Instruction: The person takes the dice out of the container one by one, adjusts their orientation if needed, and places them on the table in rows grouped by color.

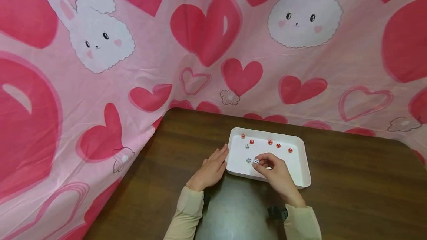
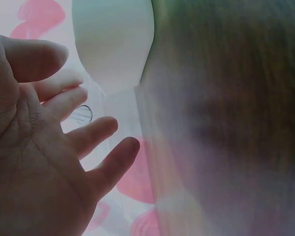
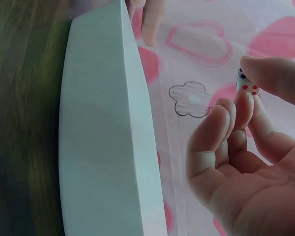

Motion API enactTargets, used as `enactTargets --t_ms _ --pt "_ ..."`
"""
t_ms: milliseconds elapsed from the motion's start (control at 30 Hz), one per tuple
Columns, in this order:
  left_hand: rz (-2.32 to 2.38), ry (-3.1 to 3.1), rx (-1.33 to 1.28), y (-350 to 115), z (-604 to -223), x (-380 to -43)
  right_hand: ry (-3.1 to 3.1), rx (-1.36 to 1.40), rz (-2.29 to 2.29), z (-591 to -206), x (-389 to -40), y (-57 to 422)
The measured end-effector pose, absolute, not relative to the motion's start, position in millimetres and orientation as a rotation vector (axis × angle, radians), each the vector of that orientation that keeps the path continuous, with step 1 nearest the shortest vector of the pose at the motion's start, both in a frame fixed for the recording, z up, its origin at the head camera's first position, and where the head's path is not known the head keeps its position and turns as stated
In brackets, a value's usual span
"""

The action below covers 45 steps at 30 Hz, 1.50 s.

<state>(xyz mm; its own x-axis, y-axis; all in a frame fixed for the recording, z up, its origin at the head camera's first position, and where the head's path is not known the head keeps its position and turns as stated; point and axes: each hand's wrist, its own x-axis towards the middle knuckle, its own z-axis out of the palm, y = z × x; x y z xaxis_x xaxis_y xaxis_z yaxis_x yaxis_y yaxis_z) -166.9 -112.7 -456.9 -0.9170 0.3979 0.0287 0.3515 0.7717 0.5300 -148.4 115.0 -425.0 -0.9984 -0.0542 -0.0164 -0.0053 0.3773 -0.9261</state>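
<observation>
A white die [image 1: 256,161] with dark and red pips is pinched between the thumb and fingertips of my right hand [image 1: 278,175], over the front part of a white tray [image 1: 303,160]. In the right wrist view the die [image 3: 246,84] sits at the fingertips, above the tray wall [image 3: 96,123]. My left hand [image 1: 209,169] lies beside the tray's left end with extended fingers, the fingertips at its rim. Nothing is in its palm in the left wrist view. Another white die [image 1: 248,160] lies close to the held one, and a further white die [image 1: 247,146] lies farther back.
Several red dice [image 1: 270,142] form a loose row along the back of the tray. The tray stands on a dark brown wooden table [image 1: 350,180]. Behind and to the left hangs a pink cloth [image 1: 150,55] with hearts and rabbits.
</observation>
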Motion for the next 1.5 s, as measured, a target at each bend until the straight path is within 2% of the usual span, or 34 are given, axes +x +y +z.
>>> enactTargets --t_ms 700,1133,1500 --pt "0.828 2.827 0.636 -112 -459 -169 2.483 -0.168 -1.740 -436 -140 94" --pt "0.839 2.810 0.619 -112 -459 -168 2.444 -0.330 -1.694 -448 -132 80" --pt "0.846 2.803 0.609 -111 -458 -167 2.394 -0.338 -1.616 -419 -117 69"
